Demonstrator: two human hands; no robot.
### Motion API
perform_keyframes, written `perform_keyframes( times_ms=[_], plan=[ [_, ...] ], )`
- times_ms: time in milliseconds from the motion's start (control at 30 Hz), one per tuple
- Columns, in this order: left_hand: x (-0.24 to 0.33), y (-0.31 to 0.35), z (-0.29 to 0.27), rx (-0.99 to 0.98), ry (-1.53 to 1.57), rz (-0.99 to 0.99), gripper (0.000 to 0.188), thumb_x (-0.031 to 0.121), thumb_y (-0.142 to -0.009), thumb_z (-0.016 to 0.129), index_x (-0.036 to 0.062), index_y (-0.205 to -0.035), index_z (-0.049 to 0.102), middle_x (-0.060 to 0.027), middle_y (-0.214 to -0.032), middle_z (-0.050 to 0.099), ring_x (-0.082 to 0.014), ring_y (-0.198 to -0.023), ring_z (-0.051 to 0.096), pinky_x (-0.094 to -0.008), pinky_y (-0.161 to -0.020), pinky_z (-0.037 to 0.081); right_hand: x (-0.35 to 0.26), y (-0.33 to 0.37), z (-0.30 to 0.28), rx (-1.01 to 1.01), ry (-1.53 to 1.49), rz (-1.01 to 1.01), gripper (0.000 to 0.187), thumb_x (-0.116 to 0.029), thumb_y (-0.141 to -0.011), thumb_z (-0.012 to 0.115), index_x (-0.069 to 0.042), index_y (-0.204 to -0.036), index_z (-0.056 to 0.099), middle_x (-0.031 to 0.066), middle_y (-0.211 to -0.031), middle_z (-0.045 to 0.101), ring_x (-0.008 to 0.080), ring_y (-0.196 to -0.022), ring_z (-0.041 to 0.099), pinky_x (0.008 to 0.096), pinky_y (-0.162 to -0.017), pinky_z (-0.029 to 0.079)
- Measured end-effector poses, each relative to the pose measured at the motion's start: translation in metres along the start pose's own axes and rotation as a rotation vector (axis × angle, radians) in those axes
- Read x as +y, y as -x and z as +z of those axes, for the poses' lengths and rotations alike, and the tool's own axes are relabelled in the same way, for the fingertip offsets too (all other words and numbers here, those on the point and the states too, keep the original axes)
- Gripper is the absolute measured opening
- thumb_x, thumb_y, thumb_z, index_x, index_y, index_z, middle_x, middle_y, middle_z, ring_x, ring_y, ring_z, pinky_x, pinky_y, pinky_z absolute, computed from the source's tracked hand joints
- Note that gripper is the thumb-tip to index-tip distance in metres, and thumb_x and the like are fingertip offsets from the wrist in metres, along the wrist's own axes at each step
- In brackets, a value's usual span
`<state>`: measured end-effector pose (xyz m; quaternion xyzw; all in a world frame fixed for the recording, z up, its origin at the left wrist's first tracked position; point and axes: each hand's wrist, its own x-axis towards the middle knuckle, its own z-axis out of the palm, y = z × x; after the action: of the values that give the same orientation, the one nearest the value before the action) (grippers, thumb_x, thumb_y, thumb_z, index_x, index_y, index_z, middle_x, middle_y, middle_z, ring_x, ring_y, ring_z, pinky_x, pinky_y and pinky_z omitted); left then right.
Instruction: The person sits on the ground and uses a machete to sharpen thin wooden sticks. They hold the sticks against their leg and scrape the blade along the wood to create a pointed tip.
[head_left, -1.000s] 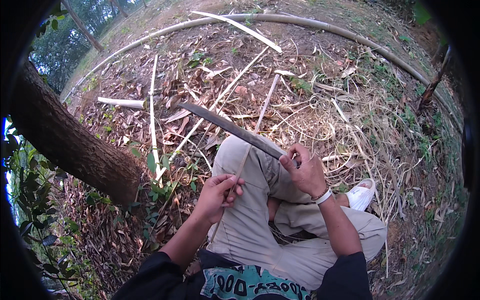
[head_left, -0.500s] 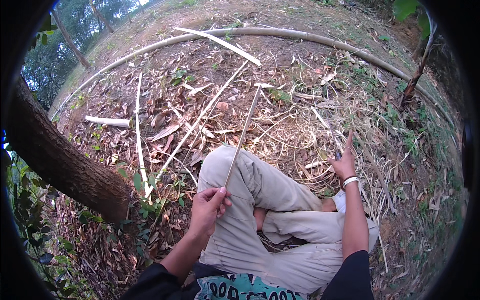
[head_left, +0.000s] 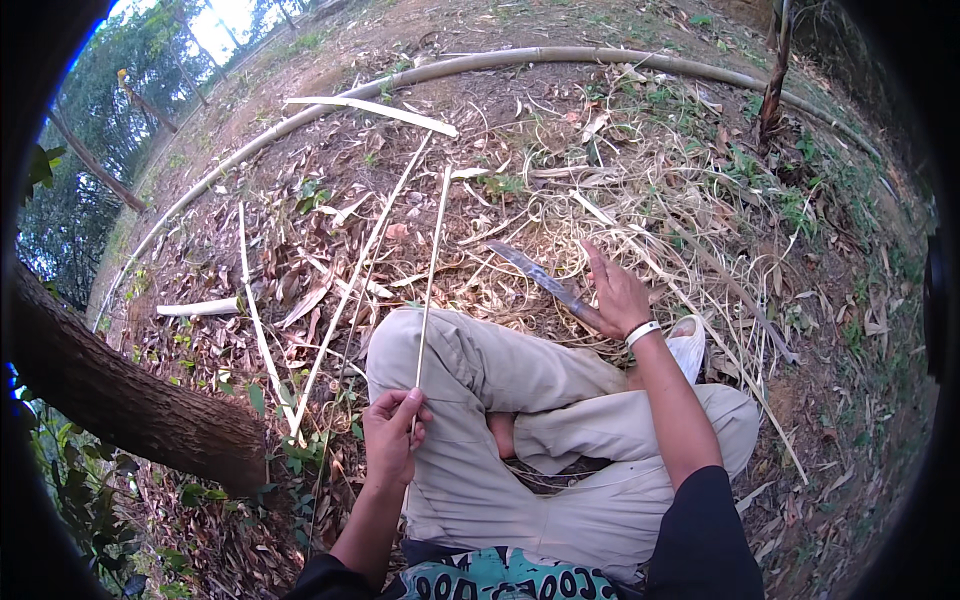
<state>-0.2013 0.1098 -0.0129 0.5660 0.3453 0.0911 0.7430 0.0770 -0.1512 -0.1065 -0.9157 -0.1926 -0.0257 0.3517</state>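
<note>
My left hand pinches a long thin bamboo strip between thumb and fingers. Above the hand the strip rises past my bent knee, and a short end shows below it. My right hand is closed on the handle of a long-bladed knife, with its index finger stretched out. The grip itself is mostly hidden by the palm. The blade points left and away, over the shavings beyond my shin, apart from the strip.
Curly bamboo shavings and dry leaves cover the ground ahead. Split bamboo lengths lie at the left, a pale slat beyond them. A long bamboo pole arches across the back. A tree trunk leans at the left.
My right hand has moved left, and the knife's blade has swung from pointing away to pointing left. In my left hand the strip stands more upright, its lower end now showing below the hand.
</note>
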Motion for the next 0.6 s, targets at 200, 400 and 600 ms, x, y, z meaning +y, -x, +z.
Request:
perform_keyframes(
  times_ms=[200,400,600],
  plan=[
    [0.001,0.002,0.0,-0.002,0.008,-0.001,0.015,0.016,-0.093,0.065,0.0022,-0.089,0.064,-0.0034,-0.069,0.063,-0.004,-0.047,0.049,-0.0155,-0.041,0.034,0.012,-0.025,-0.091,0.436,-1.289,0.316,0.07,-0.066,-0.097,0.033,-0.017,-0.146,0.042,0.01,-0.072,0.067,0.0094,-0.055,0.061,0.0209,-0.048,0.049],
    [0.002,0.005,0.004,0.021,0.031,0.021,0.014,0.016,-0.095,0.061,0.0023,-0.093,0.064,-0.0029,-0.073,0.062,-0.0035,-0.053,0.051,-0.0166,-0.043,0.035,0.065,-0.014,-0.071,-0.218,-0.063,0.604,0.092,-0.055,-0.08,0.071,0.014,-0.133,0.04,0.0219,-0.084,0.069,0.0234,-0.069,0.069,0.034,-0.058,0.057],
    [0.014,0.015,0.0,-0.018,0.113,-0.083,0.015,0.018,-0.097,0.059,0.004,-0.1,0.061,-0.0053,-0.075,0.063,-0.0078,-0.054,0.053,-0.0192,-0.044,0.037,-0.012,0.004,0.011,-0.41,0.476,0.058,0.059,-0.045,-0.077,0.074,-0.002,-0.113,0.058,0.0204,-0.091,0.07,0.0365,-0.09,0.069,0.0451,-0.079,0.056]
  ],
)
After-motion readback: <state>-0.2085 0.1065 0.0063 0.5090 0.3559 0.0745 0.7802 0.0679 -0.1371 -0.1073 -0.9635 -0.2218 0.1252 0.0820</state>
